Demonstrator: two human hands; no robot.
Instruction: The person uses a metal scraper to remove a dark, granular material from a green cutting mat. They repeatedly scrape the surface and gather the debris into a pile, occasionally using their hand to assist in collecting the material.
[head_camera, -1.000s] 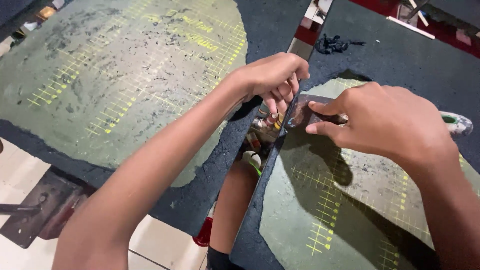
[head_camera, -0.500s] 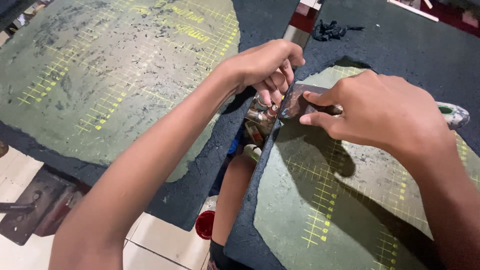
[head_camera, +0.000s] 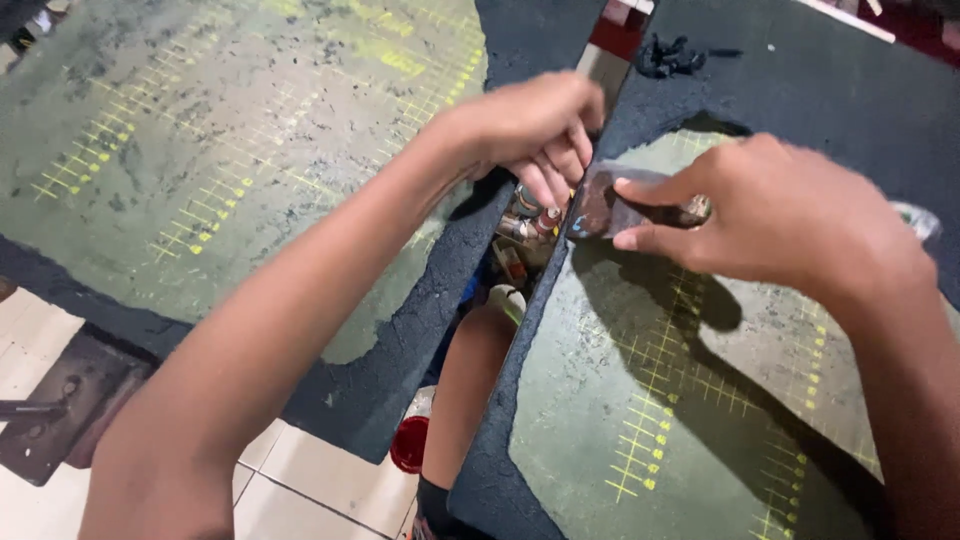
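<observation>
My right hand pinches a small flat grey-brown piece between thumb and fingers, above the left edge of the right-hand board. That board is dark, with a green face and yellow grid marks. My left hand reaches across from the left-hand green board. Its fingers are curled down over the gap, right beside the left end of the piece. Whether they grip it is hidden.
Small bottles and containers sit down in the gap between the two boards. Below are my leg, a red cup on the pale tiled floor and a metal bracket. A black clump lies on the right board's far part.
Both hands stay together over the gap with the small piece. They have shifted slightly up and left in the view, and the left fingers hang lower into the gap.
</observation>
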